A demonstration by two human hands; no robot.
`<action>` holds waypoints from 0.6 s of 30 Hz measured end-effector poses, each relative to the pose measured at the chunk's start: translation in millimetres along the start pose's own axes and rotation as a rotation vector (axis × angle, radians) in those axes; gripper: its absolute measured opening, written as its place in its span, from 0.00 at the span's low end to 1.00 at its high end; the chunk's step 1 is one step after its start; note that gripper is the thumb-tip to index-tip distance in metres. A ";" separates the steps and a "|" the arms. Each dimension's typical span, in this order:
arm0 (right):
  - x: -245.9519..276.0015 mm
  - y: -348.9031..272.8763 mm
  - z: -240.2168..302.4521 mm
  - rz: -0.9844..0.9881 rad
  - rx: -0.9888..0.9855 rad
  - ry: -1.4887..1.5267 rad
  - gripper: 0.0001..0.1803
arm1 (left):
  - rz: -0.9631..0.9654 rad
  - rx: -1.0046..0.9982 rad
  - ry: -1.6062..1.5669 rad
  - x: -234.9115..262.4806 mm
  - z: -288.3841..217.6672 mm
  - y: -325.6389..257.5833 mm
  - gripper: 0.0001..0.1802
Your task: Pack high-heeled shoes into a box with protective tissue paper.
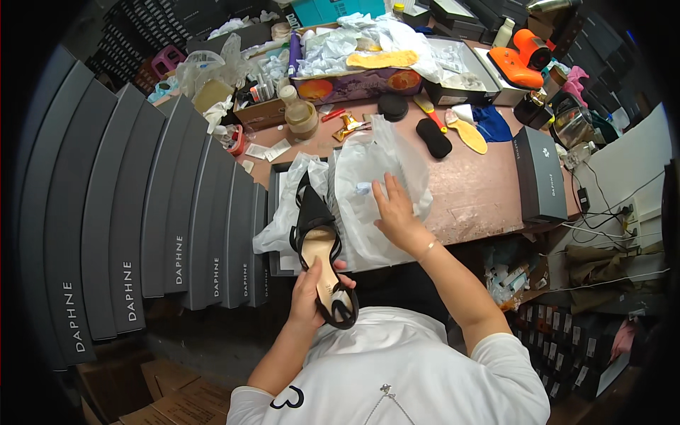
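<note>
My left hand [312, 290] is closed around a black strappy shoe [316, 244] with a beige insole, its pointed toe turned away from me. Behind it an open shoe box [285, 263] lined with white tissue paper [283, 225] rests at the table's near edge. Over the right part of that box lies a crumpled white translucent sheet [358, 170]. My right hand [399, 216] reaches over this sheet with fingers spread, holding nothing; whether it touches the sheet I cannot tell. A small pale blue bit [363, 188] shows by its fingertips.
Tall stacks of dark grey shoe boxes [159, 205] line the left. A closed dark box [540, 177] stands on the pink table [471, 195] at right. Behind are a glue jar [301, 117], a black brush [433, 138], a yellow insole [467, 134] and an orange tool [523, 60].
</note>
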State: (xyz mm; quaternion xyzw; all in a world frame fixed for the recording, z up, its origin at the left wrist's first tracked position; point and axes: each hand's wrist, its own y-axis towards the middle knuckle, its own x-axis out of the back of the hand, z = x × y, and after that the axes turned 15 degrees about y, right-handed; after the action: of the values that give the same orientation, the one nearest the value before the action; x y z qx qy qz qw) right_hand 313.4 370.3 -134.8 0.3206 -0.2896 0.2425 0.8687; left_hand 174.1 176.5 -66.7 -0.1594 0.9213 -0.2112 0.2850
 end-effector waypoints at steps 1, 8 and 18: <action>-17.9 -3.4 -31.6 0.081 -0.073 -0.095 0.16 | -0.003 0.013 0.062 -5.9 -7.4 6.5 0.25; -5.2 7.3 -2.8 0.040 -0.015 0.034 0.19 | 0.114 0.029 -0.272 -3.0 -8.7 30.1 0.31; 8.3 19.4 -5.8 0.064 -0.491 0.778 0.14 | 0.114 -0.034 -0.220 1.9 -6.6 31.4 0.33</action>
State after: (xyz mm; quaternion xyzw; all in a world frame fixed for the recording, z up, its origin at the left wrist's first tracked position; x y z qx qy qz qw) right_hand 309.6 389.4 -124.9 -0.0188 -0.0005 0.2959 0.9550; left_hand 163.3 204.7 -77.7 -0.1338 0.8954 -0.1604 0.3932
